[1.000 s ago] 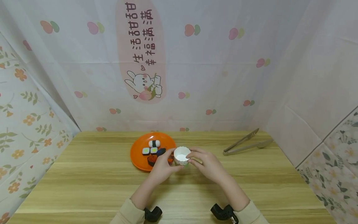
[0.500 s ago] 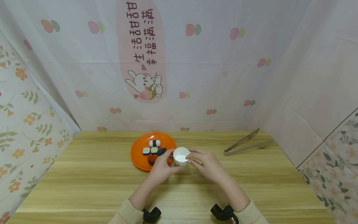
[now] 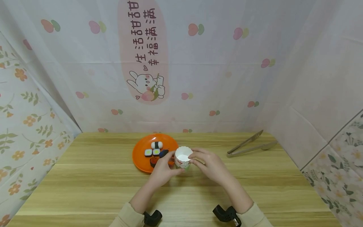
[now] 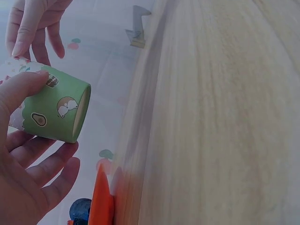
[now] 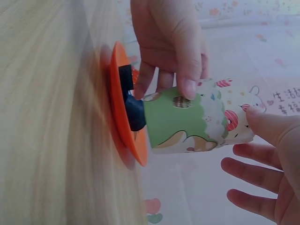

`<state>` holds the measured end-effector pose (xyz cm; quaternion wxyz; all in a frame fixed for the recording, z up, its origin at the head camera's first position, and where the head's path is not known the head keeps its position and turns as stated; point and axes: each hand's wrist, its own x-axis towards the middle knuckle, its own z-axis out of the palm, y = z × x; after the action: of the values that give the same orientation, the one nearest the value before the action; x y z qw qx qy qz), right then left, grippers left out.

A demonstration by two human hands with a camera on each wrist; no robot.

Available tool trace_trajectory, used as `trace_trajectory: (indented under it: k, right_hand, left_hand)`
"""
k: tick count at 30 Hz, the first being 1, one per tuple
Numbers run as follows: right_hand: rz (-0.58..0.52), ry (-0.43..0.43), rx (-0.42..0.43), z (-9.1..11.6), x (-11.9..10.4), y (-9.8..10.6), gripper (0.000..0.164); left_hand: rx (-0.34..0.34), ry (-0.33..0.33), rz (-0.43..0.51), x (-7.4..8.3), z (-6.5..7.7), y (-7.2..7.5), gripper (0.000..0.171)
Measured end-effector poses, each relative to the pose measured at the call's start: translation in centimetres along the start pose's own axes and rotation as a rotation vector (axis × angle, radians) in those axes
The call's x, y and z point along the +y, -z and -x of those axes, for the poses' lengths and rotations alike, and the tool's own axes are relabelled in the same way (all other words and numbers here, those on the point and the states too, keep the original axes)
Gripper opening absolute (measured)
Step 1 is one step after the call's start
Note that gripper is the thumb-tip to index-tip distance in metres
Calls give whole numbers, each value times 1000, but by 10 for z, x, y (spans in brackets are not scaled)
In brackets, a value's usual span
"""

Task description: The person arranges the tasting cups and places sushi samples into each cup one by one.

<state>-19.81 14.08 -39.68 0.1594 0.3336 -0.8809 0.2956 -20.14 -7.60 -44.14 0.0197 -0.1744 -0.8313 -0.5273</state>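
Two paper baking cups are held in the air above the table, one nested in the other. The outer green cup [image 5: 176, 122] has animal and avocado pictures and is gripped by my left hand [image 3: 164, 168]. Its open fingers and thumb show around the side in the left wrist view. Out of it stands the white patterned cup [image 5: 236, 115], its scalloped rim up and its inside bare in the head view. My right hand [image 3: 210, 164] pinches this white cup near the rim, with the other fingers spread apart. How deep the white cup sits is hidden.
An orange plate [image 3: 139, 160] with several toy sushi pieces [image 3: 156, 145] lies just behind and left of my left hand. Metal tongs [image 3: 241, 153] lie spread at the back right of the wooden table [image 3: 99, 189]. A patterned curtain [image 3: 221, 78] hangs behind the table.
The white cup has risen a little against the green cup, so more of its patterned side shows. Both hands have shifted very slightly to the left.
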Motion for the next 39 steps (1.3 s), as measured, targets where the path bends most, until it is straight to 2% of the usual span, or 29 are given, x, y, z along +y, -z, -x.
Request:
trace_trajectory:
  k: [11, 17, 26, 39]
  right_hand:
    - [-71, -36, 51, -7, -1, 7, 12]
    - [-122, -42, 106, -10, 4, 13, 13]
    - [-164, -101, 186, -16, 16, 16, 13]
    - [-116, -221, 163, -15, 33, 3, 12]
  left_hand:
    - [-5, 25, -17, -1, 3, 5, 62]
    - [-11, 38, -23, -2, 3, 7, 63]
    - [12, 21, -5, -4, 2, 8, 64]
    - [17, 27, 1, -2, 3, 10, 65]
